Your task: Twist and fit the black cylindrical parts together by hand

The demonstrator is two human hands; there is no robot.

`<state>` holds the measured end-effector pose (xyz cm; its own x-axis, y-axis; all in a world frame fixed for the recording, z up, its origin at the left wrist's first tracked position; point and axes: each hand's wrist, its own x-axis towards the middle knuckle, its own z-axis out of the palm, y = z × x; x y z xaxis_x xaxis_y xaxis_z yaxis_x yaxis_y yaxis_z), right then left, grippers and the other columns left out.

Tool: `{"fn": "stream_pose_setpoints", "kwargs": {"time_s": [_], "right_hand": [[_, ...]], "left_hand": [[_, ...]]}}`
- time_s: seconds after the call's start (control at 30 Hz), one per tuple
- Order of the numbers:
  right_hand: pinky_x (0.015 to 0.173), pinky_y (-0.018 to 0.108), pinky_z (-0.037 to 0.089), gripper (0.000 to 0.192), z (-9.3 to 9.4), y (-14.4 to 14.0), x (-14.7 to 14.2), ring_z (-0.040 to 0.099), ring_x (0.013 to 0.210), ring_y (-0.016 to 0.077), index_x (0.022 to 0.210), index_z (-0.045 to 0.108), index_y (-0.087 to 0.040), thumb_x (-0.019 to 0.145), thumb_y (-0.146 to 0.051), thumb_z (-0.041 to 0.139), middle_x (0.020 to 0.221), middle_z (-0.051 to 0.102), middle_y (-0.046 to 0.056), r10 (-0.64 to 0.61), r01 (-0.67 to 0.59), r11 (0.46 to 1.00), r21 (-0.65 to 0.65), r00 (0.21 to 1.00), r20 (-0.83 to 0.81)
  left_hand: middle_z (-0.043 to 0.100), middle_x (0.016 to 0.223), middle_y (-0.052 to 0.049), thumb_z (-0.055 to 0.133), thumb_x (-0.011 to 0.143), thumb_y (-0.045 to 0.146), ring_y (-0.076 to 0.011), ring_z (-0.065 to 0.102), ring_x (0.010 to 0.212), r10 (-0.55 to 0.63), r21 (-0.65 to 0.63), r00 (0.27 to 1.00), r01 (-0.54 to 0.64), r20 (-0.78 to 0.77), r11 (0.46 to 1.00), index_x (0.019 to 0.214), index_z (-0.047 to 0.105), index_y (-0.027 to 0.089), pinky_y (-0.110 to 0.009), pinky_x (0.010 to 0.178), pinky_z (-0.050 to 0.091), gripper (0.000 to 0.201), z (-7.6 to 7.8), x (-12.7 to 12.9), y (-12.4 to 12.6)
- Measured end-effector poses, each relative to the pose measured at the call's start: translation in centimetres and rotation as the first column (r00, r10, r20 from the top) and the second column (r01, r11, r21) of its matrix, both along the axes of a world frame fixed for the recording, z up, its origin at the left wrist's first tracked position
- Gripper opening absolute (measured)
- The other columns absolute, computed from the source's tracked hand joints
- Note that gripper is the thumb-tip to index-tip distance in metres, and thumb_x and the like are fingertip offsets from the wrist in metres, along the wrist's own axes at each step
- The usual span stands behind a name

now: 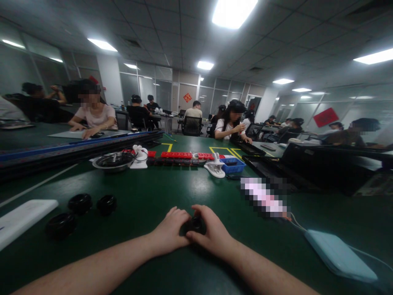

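Note:
In the middle of the green table (147, 262), close in front of me, a small round black part (197, 224) is between my hands. My right hand (211, 229) curls around it, thumb on the near side and index finger on the far side. From the left, my left hand (170, 230) closes on the same part, its fingers bent and partly hidden. Off to the left are three glossy round black pieces, one at the back (80, 203), one to its right (106, 204) and one nearer me (60, 225). The part's exact kind cannot be made out.
A white slab (26, 219) lies far left; a light-blue case (340, 254) with a cable lies right. Across the table stand a metal bowl (113, 167), white clips (215, 166), red strips (176, 155) and a blue tray (232, 166). Co-workers sit beyond.

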<state>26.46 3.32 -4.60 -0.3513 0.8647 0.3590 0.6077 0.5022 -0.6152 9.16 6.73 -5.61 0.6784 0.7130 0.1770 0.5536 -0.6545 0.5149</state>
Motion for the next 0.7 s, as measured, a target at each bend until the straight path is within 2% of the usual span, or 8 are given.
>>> {"fn": "stream_pose_setpoints", "kwargs": {"time_s": [0.13, 0.23, 0.3, 0.37, 0.5, 0.6, 0.7], "right_hand": [[0.084, 0.035, 0.044, 0.048, 0.0, -0.1, 0.0, 0.054, 0.095, 0.0194, 0.114, 0.046, -0.019, 0.069, -0.018, 0.061, 0.105, 0.057, 0.007, 0.037, -0.035, 0.998, 0.052, 0.999, -0.034], [0.080, 0.035, 0.045, 0.042, 0.2, 0.0, 0.2, 0.055, 0.089, 0.0194, 0.110, 0.048, -0.020, 0.070, -0.019, 0.060, 0.096, 0.057, 0.006, -0.036, 0.056, 0.987, 0.148, 0.991, -0.130], [0.078, 0.035, 0.046, 0.043, 0.2, 0.5, 0.5, 0.055, 0.084, 0.0195, 0.109, 0.048, -0.020, 0.068, -0.021, 0.062, 0.090, 0.058, 0.005, -0.116, 0.153, 0.978, 0.144, 0.965, -0.237], [0.076, 0.035, 0.046, 0.044, 0.0, 1.1, 0.9, 0.056, 0.079, 0.0190, 0.109, 0.047, -0.020, 0.068, -0.024, 0.062, 0.088, 0.058, 0.004, -0.187, 0.227, 0.971, 0.079, 0.921, -0.342], [0.073, 0.037, 0.048, 0.042, -0.6, 2.5, 1.7, 0.058, 0.078, 0.0195, 0.109, 0.043, -0.017, 0.072, -0.031, 0.056, 0.092, 0.055, 0.007, -0.245, 0.270, 0.963, -0.003, 0.870, -0.427], [0.067, 0.036, 0.051, 0.042, -1.0, 3.2, 2.0, 0.058, 0.073, 0.0191, 0.106, 0.043, -0.017, 0.070, -0.034, 0.058, 0.089, 0.054, 0.006, -0.252, 0.262, 0.964, -0.042, 0.855, -0.453], [0.065, 0.035, 0.051, 0.042, -1.1, 3.2, 1.9, 0.058, 0.070, 0.0182, 0.103, 0.044, -0.018, 0.067, -0.035, 0.060, 0.085, 0.054, 0.004, -0.222, 0.221, 0.974, -0.054, 0.862, -0.455]], "left_hand": [[0.057, 0.092, -0.002, 0.062, 0.069, 0.032, -0.0219, 0.051, 0.091, -0.006, -0.009, 1.000, 0.006, 0.002, 1.000, 0.087, 0.054, 0.020, -0.046, 0.097, 0.022, 0.023, 0.1, 0.0, 0.0], [0.056, 0.089, -0.001, 0.063, 0.069, 0.037, -0.0211, 0.051, 0.089, 0.011, 0.021, 1.000, -0.011, -0.007, 1.000, 0.085, 0.055, 0.020, -0.044, 0.096, 0.024, 0.024, 0.0, 0.0, -0.1], [0.056, 0.087, 0.000, 0.064, 0.068, 0.040, -0.0207, 0.051, 0.087, 0.042, 0.039, 0.999, -0.042, -0.015, 0.998, 0.084, 0.056, 0.021, -0.041, 0.093, 0.028, 0.026, 0.1, 0.1, -0.3], [0.057, 0.086, -0.001, 0.064, 0.068, 0.042, -0.0212, 0.051, 0.086, 0.116, 0.060, 0.993, -0.114, -0.021, 0.992, 0.083, 0.057, 0.020, -0.037, 0.087, 0.033, 0.028, 0.3, 0.1, -0.5], [0.057, 0.087, -0.003, 0.063, 0.068, 0.046, -0.0230, 0.051, 0.086, 0.310, 0.119, 0.948, -0.301, -0.071, 0.946, 0.082, 0.058, 0.019, -0.034, 0.078, 0.037, 0.030, 1.1, -0.6, -0.5], [0.058, 0.087, -0.003, 0.059, 0.070, 0.049, -0.0228, 0.053, 0.086, 0.447, 0.084, 0.884, -0.440, -0.136, 0.894, 0.084, 0.059, 0.020, -0.033, 0.076, 0.037, 0.032, 1.7, -2.6, -0.4], [0.059, 0.081, -0.002, 0.054, 0.072, 0.052, -0.0217, 0.056, 0.078, 0.544, 0.041, 0.820, -0.546, -0.175, 0.837, 0.083, 0.058, 0.019, -0.031, 0.068, 0.040, 0.035, 2.0, -5.8, -0.8]]}}
